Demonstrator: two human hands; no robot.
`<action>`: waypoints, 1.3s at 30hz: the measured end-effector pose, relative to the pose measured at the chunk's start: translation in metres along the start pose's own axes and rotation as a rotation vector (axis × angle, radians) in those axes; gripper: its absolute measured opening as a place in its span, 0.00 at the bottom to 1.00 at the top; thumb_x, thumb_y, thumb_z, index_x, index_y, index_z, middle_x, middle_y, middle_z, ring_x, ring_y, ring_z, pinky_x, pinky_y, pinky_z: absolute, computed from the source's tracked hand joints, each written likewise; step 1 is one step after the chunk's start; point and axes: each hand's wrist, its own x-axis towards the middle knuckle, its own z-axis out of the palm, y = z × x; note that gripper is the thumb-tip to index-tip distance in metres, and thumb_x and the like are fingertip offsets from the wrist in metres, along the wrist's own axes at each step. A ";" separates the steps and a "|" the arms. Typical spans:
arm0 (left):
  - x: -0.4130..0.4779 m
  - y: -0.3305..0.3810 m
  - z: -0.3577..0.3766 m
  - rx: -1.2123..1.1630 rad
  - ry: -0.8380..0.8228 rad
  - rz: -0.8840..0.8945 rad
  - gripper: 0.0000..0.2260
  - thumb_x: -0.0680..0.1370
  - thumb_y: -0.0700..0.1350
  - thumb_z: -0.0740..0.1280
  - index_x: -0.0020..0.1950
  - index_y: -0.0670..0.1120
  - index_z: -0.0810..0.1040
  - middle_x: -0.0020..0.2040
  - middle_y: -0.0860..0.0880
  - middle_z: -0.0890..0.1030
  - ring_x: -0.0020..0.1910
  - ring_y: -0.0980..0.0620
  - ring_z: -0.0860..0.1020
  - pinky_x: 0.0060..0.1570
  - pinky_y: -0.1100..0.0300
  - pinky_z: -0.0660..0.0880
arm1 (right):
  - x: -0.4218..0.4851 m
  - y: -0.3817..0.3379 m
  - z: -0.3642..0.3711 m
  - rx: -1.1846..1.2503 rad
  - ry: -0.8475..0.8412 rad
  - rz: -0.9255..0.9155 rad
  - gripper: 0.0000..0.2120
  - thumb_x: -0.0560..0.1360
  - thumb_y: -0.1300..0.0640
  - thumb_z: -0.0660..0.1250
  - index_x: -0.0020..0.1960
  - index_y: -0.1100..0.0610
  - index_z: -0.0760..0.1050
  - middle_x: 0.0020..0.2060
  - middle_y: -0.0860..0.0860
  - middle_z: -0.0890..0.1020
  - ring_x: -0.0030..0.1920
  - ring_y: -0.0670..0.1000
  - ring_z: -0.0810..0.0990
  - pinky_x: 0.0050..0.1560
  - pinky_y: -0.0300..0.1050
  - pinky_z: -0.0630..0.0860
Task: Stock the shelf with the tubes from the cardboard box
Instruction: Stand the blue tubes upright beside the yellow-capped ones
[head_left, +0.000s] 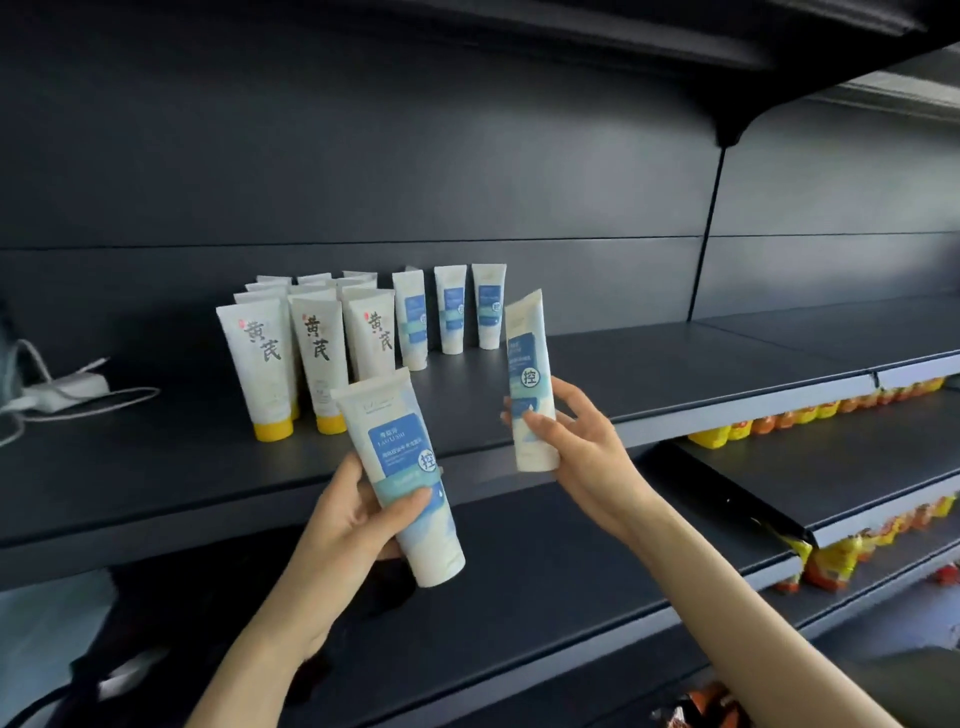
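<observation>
My left hand (349, 514) grips a white tube with a blue label (402, 470), cap end down, in front of the dark shelf (649, 374). My right hand (574, 441) grips a second blue-label tube (527, 379), held upright just before the shelf's front edge. On the shelf stand three blue-label tubes (451, 309) in a row at the back. To their left stand several white tubes with yellow caps (265, 364) and black lettering. The cardboard box is not in view.
A white charger with a cable (67, 387) lies on the shelf at far left. The lower shelves to the right hold rows of yellow and orange packets (810, 413). A shelf board (519, 31) hangs overhead. Bare shelf surface stretches right of the tubes.
</observation>
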 end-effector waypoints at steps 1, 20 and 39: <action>0.002 0.003 -0.001 0.012 0.002 0.009 0.17 0.74 0.38 0.67 0.61 0.50 0.73 0.53 0.50 0.83 0.52 0.53 0.82 0.43 0.59 0.81 | 0.008 -0.002 -0.001 -0.014 -0.017 -0.001 0.20 0.76 0.61 0.65 0.67 0.52 0.69 0.55 0.52 0.83 0.55 0.49 0.81 0.51 0.45 0.79; 0.086 0.020 0.039 0.127 0.173 0.084 0.18 0.73 0.40 0.67 0.62 0.52 0.73 0.54 0.52 0.83 0.53 0.54 0.81 0.41 0.60 0.80 | 0.199 0.009 -0.068 -0.092 -0.289 0.120 0.20 0.75 0.69 0.65 0.64 0.58 0.67 0.50 0.52 0.76 0.49 0.51 0.79 0.47 0.48 0.81; 0.136 0.003 0.055 0.136 0.183 0.017 0.23 0.69 0.45 0.69 0.63 0.53 0.71 0.55 0.54 0.83 0.54 0.56 0.81 0.44 0.62 0.79 | 0.293 0.069 -0.064 -0.428 -0.308 0.073 0.23 0.75 0.68 0.66 0.67 0.61 0.64 0.58 0.52 0.74 0.55 0.48 0.75 0.50 0.43 0.76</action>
